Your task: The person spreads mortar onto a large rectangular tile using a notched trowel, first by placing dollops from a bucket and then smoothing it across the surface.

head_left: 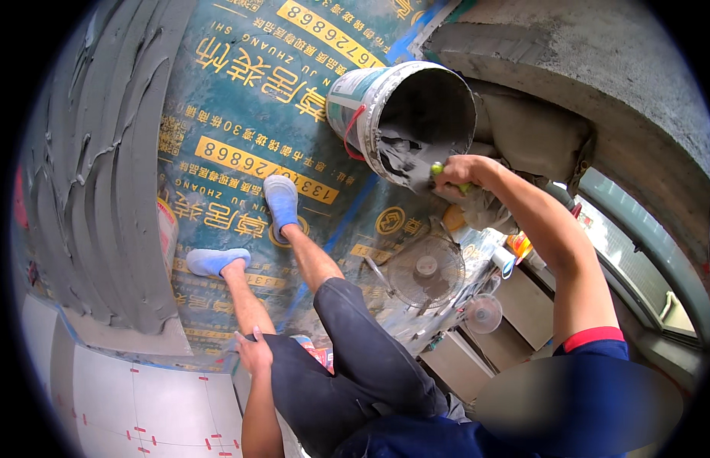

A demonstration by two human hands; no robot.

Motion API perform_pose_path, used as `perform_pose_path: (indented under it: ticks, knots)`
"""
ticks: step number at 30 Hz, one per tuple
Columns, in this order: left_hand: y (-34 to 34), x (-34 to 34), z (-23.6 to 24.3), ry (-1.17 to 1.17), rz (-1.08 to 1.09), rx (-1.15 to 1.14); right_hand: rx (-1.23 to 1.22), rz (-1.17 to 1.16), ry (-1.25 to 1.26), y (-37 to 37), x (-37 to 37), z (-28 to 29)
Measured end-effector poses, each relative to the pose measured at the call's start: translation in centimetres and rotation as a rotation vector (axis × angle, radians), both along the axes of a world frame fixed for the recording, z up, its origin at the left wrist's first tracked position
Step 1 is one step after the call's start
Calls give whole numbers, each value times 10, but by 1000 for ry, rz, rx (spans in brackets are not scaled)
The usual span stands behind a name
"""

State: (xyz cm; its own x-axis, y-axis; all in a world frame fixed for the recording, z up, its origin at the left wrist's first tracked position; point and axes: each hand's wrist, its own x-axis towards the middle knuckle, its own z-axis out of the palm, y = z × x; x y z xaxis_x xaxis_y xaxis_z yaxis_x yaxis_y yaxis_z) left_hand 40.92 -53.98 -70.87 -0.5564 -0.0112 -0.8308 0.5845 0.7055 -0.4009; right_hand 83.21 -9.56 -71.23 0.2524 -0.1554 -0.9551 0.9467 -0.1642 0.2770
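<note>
My right hand [465, 174] is closed around the green handle of a trowel [437, 168] at the near rim of a large white bucket [353, 99]. The bucket is tilted with its mouth toward me, and grey mortar [404, 156] lies inside and coats its rim. The trowel's blade is mostly hidden by the mortar and the rim. By my left knee, my left hand [254, 353] rests against the leg, its fingers stretched out and nothing visible in it. Ridged grey mortar [103, 168] covers a large slab at the left.
Printed green protective sheeting [248, 160] covers the floor under my feet. A round fan [427, 267] and a smaller one [483, 313] stand right of my legs. Sacks [530, 130] lie beside the bucket. Pale tiles [156, 397] with red clips are at lower left.
</note>
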Motion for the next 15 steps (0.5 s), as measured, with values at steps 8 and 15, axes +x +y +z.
perform_pose_path:
  ticks: [8, 15]
  knots:
    - [12, 7, -2, -8, 0, -8, 36, -933, -67, 6, 11, 35]
    - [10, 10, -2, -25, 29, -29, 627, 1387, 244, 0, -12, 51]
